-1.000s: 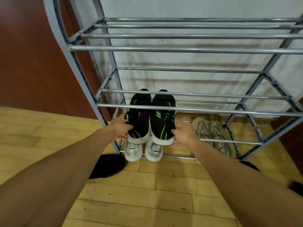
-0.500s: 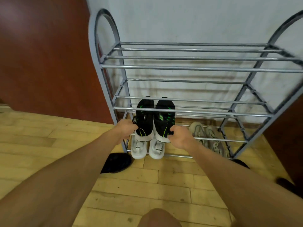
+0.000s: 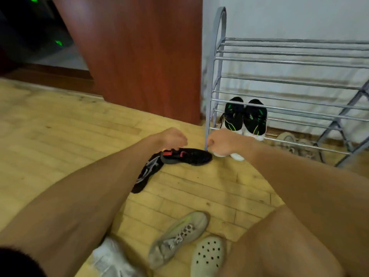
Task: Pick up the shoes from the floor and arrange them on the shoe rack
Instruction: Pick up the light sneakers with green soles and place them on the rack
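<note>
Both arms are reaching out low over the pale wooden plank floor (image 3: 60, 136). The left hand (image 3: 172, 137) is hanging with its fingers curled right above the heel of a black mesh shoe (image 3: 189, 156) with red tabs, lying on the floor in the middle of the frame; I cannot tell whether it is gripping it. A second black shoe (image 3: 147, 172) with silvery stripes is lying angled just behind that one, their heels touching. The right hand (image 3: 223, 142) is bunched into a loose fist at the foot of the grey tubular metal shoe rack (image 3: 279, 61), covering a rounded white toe (image 3: 237, 156); whether it is holding anything, I cannot tell. A black pair with green streaks (image 3: 245, 118) is sitting on a lower tier, beige sneakers (image 3: 293, 145) blurring at the bottom right. Near the lower edge, a worn grey laced sneaker (image 3: 179, 234) and a white perforated clog (image 3: 207, 254) are lying side by side.
</note>
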